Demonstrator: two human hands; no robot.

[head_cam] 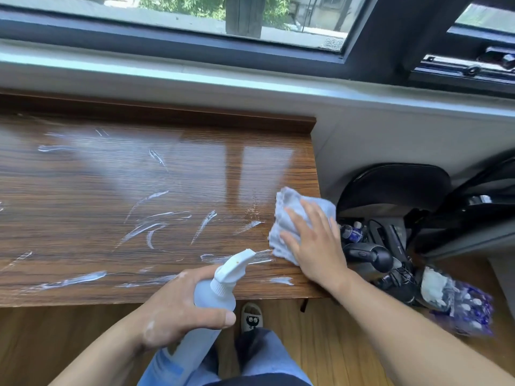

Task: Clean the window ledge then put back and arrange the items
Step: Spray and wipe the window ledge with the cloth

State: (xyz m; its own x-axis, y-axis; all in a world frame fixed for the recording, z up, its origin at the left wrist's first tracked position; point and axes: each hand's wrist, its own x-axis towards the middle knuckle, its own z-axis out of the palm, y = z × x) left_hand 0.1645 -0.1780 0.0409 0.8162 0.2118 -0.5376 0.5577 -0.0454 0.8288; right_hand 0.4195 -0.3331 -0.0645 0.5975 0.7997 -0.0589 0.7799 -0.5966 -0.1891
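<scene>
Cloth (289,215), soft and probably damp, is lying bunched at the right front corner of the wooden ledge (139,176), the right hand (315,243) pressing it with flat fingers, while the left hand (172,305) is gripping the light, likely slippery spray bottle (214,296) round its body.

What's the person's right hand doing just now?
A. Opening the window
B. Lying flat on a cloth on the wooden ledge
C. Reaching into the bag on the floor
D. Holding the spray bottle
B: the right hand lies with straight fingers on the pale cloth at the right end of the wooden ledge, while the left hand grips the spray bottle.
</scene>
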